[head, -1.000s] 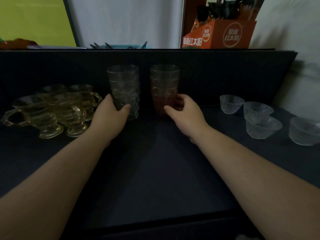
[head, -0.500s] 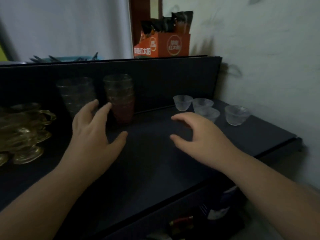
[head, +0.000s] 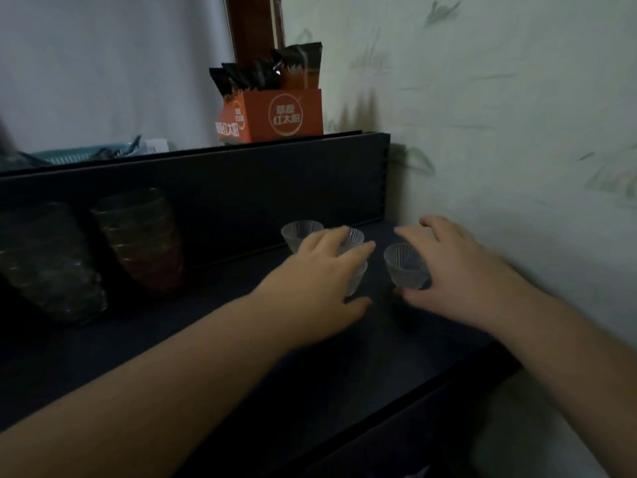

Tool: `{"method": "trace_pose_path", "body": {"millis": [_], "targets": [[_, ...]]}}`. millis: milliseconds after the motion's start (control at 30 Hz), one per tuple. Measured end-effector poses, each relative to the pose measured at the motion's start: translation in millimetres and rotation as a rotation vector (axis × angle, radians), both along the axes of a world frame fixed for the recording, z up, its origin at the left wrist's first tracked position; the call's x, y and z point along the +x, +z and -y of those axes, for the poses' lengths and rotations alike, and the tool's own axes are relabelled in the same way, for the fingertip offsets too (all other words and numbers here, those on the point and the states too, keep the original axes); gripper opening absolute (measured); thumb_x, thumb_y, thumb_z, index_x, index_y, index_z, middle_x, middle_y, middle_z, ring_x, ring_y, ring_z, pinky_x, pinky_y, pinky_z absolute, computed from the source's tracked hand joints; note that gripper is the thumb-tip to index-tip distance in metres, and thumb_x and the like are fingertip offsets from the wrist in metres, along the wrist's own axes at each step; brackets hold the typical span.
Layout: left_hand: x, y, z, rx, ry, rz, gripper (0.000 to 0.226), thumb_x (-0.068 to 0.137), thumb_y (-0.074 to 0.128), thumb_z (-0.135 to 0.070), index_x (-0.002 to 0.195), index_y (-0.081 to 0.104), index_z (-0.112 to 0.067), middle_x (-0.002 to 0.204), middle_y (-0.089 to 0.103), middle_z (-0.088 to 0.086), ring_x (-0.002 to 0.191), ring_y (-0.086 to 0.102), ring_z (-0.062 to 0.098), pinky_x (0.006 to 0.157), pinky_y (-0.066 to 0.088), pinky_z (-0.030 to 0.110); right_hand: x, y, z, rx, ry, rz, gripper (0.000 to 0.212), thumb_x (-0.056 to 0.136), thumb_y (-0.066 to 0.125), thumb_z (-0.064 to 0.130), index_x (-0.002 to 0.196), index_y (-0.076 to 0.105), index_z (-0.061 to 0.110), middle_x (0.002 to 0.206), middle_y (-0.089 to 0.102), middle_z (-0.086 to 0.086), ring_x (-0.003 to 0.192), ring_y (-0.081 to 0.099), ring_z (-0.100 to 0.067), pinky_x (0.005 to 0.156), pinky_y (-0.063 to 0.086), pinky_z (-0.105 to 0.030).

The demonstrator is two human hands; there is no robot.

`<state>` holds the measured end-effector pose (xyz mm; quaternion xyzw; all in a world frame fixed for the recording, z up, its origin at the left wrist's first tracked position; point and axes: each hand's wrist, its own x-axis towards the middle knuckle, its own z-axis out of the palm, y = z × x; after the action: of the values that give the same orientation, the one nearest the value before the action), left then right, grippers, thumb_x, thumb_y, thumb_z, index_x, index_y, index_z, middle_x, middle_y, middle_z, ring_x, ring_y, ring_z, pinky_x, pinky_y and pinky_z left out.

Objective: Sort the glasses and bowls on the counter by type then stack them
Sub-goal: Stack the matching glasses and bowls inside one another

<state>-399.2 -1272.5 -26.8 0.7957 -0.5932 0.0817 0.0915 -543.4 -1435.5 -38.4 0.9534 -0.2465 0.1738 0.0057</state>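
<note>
While four small ribbed glass bowls are standing upright, mouths up, at the right end of the dark tabletop (head: 213, 346), both hands are being held over them in the head view. The right hand (head: 448, 270) is cupped around the rightmost bowl (head: 405, 267), fingers spread behind it and thumb low at its front; whether it is actually being gripped cannot be told. The left hand (head: 320, 281) is being laid with loosely spread fingers over the near middle bowl (head: 355, 281), its fingertips reaching the bowl behind (head: 353, 236), its thumb low beside the base. A fourth bowl (head: 298, 232) is standing just beyond the left hand's fingers, untouched. Well to the left, two stacks are standing upright against the back panel: a reddish glass stack (head: 138, 239) and a clear glass stack (head: 48, 260), both apart from the hands. An orange box (head: 275, 115) is sitting on the ledge above.
</note>
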Motion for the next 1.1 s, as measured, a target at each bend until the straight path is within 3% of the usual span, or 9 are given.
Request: {"method": "trace_pose_path", "body": {"millis": [133, 267, 433, 567, 733, 867, 967, 1100], "targets": [[2, -15, 24, 0.038, 0.031, 0.111, 0.069, 0.093, 0.048, -0.051, 0.151, 0.013, -0.037, 0.159, 0.014, 0.003, 0.144, 0.009, 0.023, 0.114, 0.024, 0.045, 25, -5, 28, 0.062, 0.108, -0.109, 0.095, 0.076, 0.064, 0.065, 0.154, 0.017, 0.041, 0.154, 0.023, 0.000, 0.137, 0.035, -0.025, 0.102, 0.044, -0.042], [3, -17, 22, -0.011, 0.046, 0.093, 0.052, 0.096, 0.047, -0.042, 0.144, 0.027, -0.040, 0.156, 0.017, -0.002, 0.141, 0.012, 0.018, 0.111, 0.028, 0.040, 35, -12, 38, 0.023, 0.230, -0.058, 0.071, 0.083, 0.059, 0.062, 0.146, 0.033, 0.041, 0.129, 0.044, 0.009, 0.116, 0.049, -0.015, 0.084, 0.045, -0.031], [2, -12, 10, -0.020, 0.070, 0.012, 0.045, 0.096, 0.047, -0.042, 0.138, 0.031, -0.047, 0.156, 0.005, -0.013, 0.143, 0.004, 0.012, 0.111, 0.027, 0.035, 35, -15, 39, -0.001, 0.273, 0.024, 0.058, 0.083, 0.057, 0.061, 0.136, 0.042, 0.041, 0.112, 0.044, 0.012, 0.103, 0.047, -0.011, 0.079, 0.043, -0.027], [8, -7, -5, -0.127, 0.079, -0.004, 0.045, 0.093, 0.048, -0.044, 0.136, 0.035, -0.049, 0.151, 0.023, -0.017, 0.139, 0.017, 0.006, 0.108, 0.030, 0.026, 36, 1, 37, 0.019, 0.302, 0.170, 0.057, 0.081, 0.058, 0.060, 0.133, 0.049, 0.038, 0.105, 0.044, 0.012, 0.092, 0.042, -0.007, 0.074, 0.040, -0.025], [51, 18, 0, -0.325, 0.203, -0.002, 0.045, 0.091, 0.057, -0.035, 0.135, 0.048, -0.036, 0.141, 0.045, -0.007, 0.131, 0.039, 0.015, 0.107, 0.032, 0.030, 72, 38, 28, 0.057, 0.354, 0.324, 0.061, 0.084, 0.056, 0.063, 0.137, 0.044, 0.036, 0.114, 0.045, 0.009, 0.102, 0.046, -0.009, 0.080, 0.040, -0.026], [95, 33, 25, -0.341, 0.263, -0.011, 0.047, 0.090, 0.060, -0.035, 0.135, 0.046, -0.040, 0.141, 0.045, -0.007, 0.131, 0.038, 0.018, 0.109, 0.035, 0.039, 119, 37, 21, 0.075, 0.352, 0.214, 0.061, 0.086, 0.059, 0.064, 0.136, 0.047, 0.030, 0.113, 0.047, 0.002, 0.104, 0.051, -0.016, 0.083, 0.048, -0.032], [110, 28, 41, -0.258, 0.223, -0.015, 0.047, 0.092, 0.059, -0.034, 0.137, 0.046, -0.039, 0.146, 0.040, -0.006, 0.136, 0.030, 0.017, 0.108, 0.023, 0.030, 128, 22, 19, 0.086, 0.343, 0.118, 0.058, 0.087, 0.056, 0.065, 0.131, 0.050, 0.028, 0.111, 0.047, 0.001, 0.105, 0.049, -0.018, 0.083, 0.047, -0.033], [119, 17, 56, -0.192, 0.183, -0.076, 0.046, 0.093, 0.058, -0.033, 0.137, 0.045, -0.041, 0.147, 0.038, -0.009, 0.137, 0.027, 0.013, 0.106, 0.023, 0.027, 120, 8, 19, 0.035, 0.343, 0.035, 0.058, 0.088, 0.046, 0.070, 0.128, 0.050, 0.028, 0.116, 0.047, 0.001, 0.107, 0.044, -0.018, 0.087, 0.045, -0.035]]}}
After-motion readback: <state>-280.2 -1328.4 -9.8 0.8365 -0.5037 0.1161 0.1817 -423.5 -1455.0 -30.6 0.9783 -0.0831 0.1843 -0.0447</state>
